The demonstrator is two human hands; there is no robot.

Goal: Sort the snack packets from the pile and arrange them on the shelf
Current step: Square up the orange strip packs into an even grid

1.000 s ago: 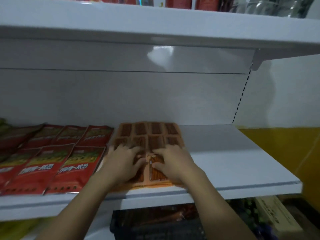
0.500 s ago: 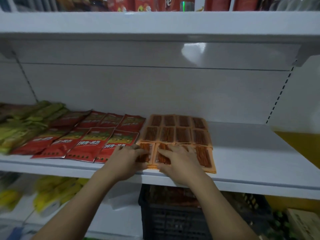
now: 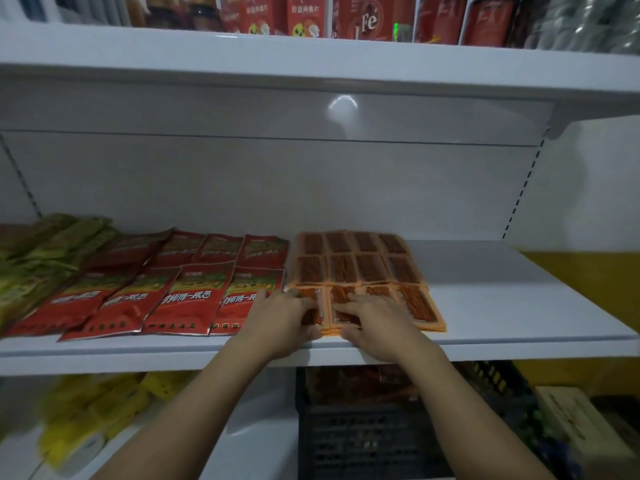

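Note:
Orange snack packets (image 3: 360, 268) with brown sticks lie flat in a grid of three rows on the white shelf (image 3: 512, 306). My left hand (image 3: 280, 323) rests on the front-left packets with its fingers laid over them. My right hand (image 3: 377, 323) presses on the front-middle packets, fingers pointing left, thumb at the stack's front edge. Red snack packets (image 3: 187, 296) lie in two rows just left of the orange ones. Green packets (image 3: 38, 258) are heaped at the far left of the same shelf.
A dark plastic crate (image 3: 367, 441) holding more orange packets stands below the shelf. Yellow packets (image 3: 90, 410) lie on the lower level at left. Red boxes and jars (image 3: 304, 15) line the upper shelf. A cardboard box (image 3: 581, 424) sits at lower right.
Both hands have slid from the middle of the orange stack back to its front row near the shelf edge. The camera has pulled back and turned left, showing more of the shelves.

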